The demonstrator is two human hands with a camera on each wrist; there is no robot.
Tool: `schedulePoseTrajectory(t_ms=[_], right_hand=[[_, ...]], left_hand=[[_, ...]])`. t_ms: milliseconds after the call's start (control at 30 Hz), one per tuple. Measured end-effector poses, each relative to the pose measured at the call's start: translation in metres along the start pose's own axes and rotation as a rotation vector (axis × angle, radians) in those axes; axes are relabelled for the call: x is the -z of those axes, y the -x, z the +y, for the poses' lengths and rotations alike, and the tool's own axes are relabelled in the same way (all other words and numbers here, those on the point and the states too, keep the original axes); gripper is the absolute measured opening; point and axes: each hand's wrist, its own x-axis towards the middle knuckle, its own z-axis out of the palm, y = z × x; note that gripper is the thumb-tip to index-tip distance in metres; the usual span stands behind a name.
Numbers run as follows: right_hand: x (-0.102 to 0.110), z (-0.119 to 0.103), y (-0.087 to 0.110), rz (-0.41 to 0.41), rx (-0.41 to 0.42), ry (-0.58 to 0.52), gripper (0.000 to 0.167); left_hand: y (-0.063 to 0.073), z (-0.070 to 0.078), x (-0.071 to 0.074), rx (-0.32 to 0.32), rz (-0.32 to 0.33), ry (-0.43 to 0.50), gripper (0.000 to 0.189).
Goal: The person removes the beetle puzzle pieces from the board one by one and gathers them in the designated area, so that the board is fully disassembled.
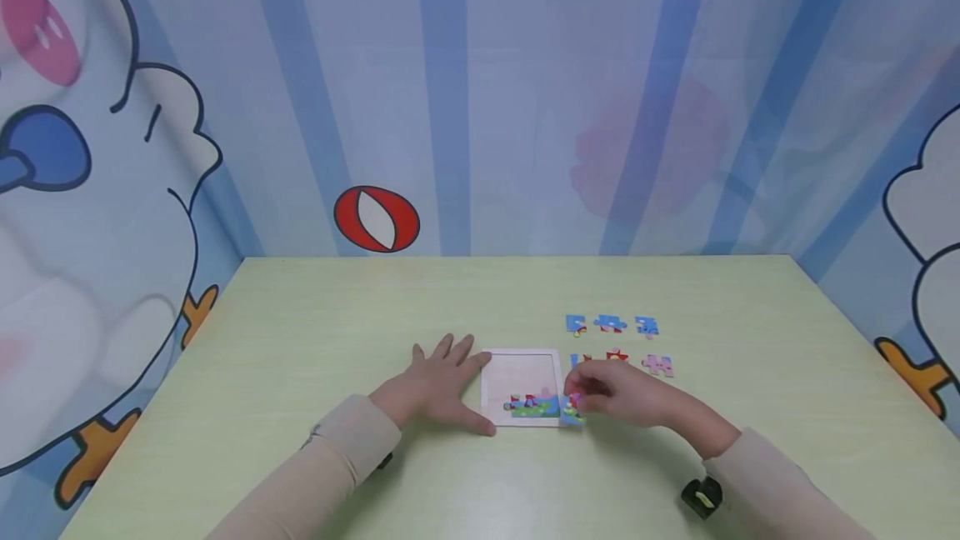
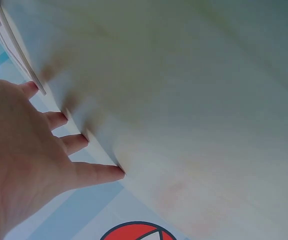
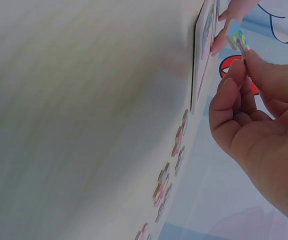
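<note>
A square puzzle tray (image 1: 521, 369) with a pale frame lies on the table, joined pieces (image 1: 536, 407) of a colourful picture along its near side. My left hand (image 1: 442, 386) is spread flat, thumb and fingertips along the tray's left edge; in the left wrist view its fingers (image 2: 101, 173) are straight and apart. Between thumb and bent fingers my right hand (image 1: 622, 392) pinches a jigsaw piece (image 1: 572, 411) over the tray's near right corner. The right wrist view shows that blue, green and yellow piece (image 3: 235, 35) held up from the table at the fingertips.
Right of the tray several loose jigsaw pieces lie in two rows, a blue one (image 1: 611, 323) in the far row and a pink one (image 1: 657, 365) in the near row. Behind the pale table (image 1: 337, 298) hangs a blue striped cloth (image 1: 510, 107) with printed cartoon figures.
</note>
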Motion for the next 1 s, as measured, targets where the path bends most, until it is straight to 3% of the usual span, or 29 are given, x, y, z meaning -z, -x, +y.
schedulePoseTrajectory(t_ms=[200, 433, 1000], right_hand=[[0.001, 0.006, 0.005, -0.005, 0.017, 0.001, 0.006], [0.002, 0.010, 0.008, -0.023, -0.029, -0.001, 0.005], [0.001, 0.022, 0.005, -0.023, -0.049, 0.049, 0.009]], left_hand=[[0.000, 0.000, 0.000, -0.002, 0.000, 0.003, 0.104], [0.001, 0.001, 0.001, 0.002, -0.004, 0.012, 0.104], [0.000, -0.001, -0.001, 0.000, 0.005, 0.007, 0.105]])
